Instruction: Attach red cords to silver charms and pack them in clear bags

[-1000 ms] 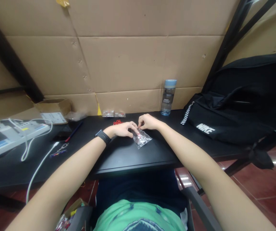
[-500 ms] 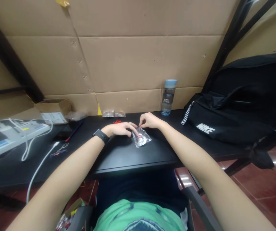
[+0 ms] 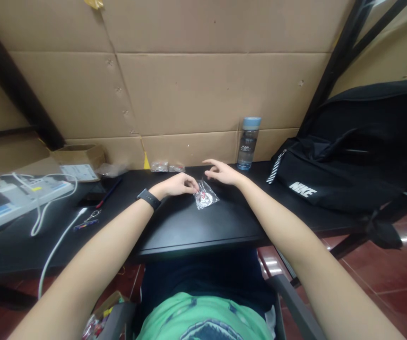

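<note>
A small clear plastic bag (image 3: 212, 199) lies on the black table in front of me, with a round white-and-red item (image 3: 205, 200) inside. My left hand (image 3: 178, 184), a dark watch on its wrist, has its fingers closed on the bag's upper left edge. Just past the bag's upper right corner is my right hand (image 3: 224, 173). Its index finger is stretched out and its thumb is apart, with nothing seen between them.
Two small clear packets (image 3: 160, 166) lie by the cardboard wall. A water bottle (image 3: 247, 144) and a black backpack (image 3: 313, 174) stand to the right. On the left are an open cardboard box (image 3: 79, 156), a power strip (image 3: 15, 203), white cables and a keyring (image 3: 88, 222).
My right hand has let go of the bag's top corner and spread its fingers. My left fingers have closed at the bag's edge. The bag has shifted slightly away; the red cord is now hidden.
</note>
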Demonstrator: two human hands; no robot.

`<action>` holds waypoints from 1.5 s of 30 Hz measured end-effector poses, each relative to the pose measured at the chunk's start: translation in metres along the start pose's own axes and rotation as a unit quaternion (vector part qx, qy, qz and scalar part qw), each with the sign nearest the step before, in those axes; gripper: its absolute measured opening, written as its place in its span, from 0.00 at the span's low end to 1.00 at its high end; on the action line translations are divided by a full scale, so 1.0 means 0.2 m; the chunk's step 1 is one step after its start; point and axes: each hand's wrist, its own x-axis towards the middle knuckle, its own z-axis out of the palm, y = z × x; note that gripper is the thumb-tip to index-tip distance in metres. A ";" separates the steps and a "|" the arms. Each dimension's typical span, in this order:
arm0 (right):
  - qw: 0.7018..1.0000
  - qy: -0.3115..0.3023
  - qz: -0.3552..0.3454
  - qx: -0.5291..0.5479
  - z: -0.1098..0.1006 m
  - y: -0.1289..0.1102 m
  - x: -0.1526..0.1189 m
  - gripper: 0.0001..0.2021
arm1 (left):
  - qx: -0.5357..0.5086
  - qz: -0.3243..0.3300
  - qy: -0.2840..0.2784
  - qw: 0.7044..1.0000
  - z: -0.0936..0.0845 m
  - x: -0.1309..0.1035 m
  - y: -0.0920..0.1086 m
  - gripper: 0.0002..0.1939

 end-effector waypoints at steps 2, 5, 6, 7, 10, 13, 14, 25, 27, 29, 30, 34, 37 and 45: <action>0.998 -0.051 0.031 0.036 0.00 0.00 -0.01 0.31 | -0.025 0.000 0.014 1.000 0.00 0.00 -0.03 0.11; 0.988 -0.101 0.060 0.100 0.00 -0.01 -0.02 0.38 | -0.038 -0.005 0.073 0.997 0.00 0.01 -0.06 0.18; 0.985 -0.105 0.062 0.121 0.00 -0.02 -0.02 0.40 | -0.037 -0.006 0.103 0.994 0.01 0.02 -0.07 0.22; 0.982 -0.107 0.063 0.139 0.00 -0.02 -0.03 0.41 | -0.035 -0.005 0.132 0.991 0.01 0.02 -0.08 0.26; 0.976 -0.119 0.079 0.165 0.00 -0.03 -0.04 0.44 | -0.032 0.006 0.177 0.984 0.02 0.03 -0.09 0.32; 0.974 -0.126 0.086 0.165 0.00 -0.03 -0.04 0.44 | -0.046 0.017 0.186 0.981 0.03 0.03 -0.10 0.31; 0.976 -0.120 0.079 0.164 0.00 -0.03 -0.03 0.43 | -0.054 0.020 0.192 0.980 0.03 0.03 -0.10 0.31; 0.972 0.063 -0.022 0.227 -0.02 -0.05 0.00 0.35 | -0.176 0.054 0.276 0.943 -0.02 0.03 -0.03 0.27; 0.970 0.066 -0.019 0.232 -0.02 -0.04 0.00 0.33 | -0.213 0.052 0.270 0.938 -0.01 0.03 -0.02 0.27; 0.967 0.072 -0.016 0.244 -0.01 -0.03 0.01 0.32 | -0.245 0.042 0.251 0.936 0.00 0.03 -0.03 0.28; 0.966 0.072 -0.015 0.249 0.00 -0.02 0.01 0.31 | -0.255 0.036 0.235 0.937 0.00 0.03 -0.03 0.29; 0.967 0.063 -0.019 0.245 0.01 -0.01 0.01 0.29 | -0.235 0.004 0.171 0.957 0.04 0.03 -0.06 0.34; 0.970 0.066 -0.026 0.234 0.02 -0.01 0.02 0.27 | -0.197 0.000 0.164 0.967 0.06 0.05 -0.09 0.33; 0.966 0.002 0.002 0.257 0.01 -0.01 0.00 0.33 | -0.143 0.024 0.204 0.968 0.07 0.06 -0.11 0.32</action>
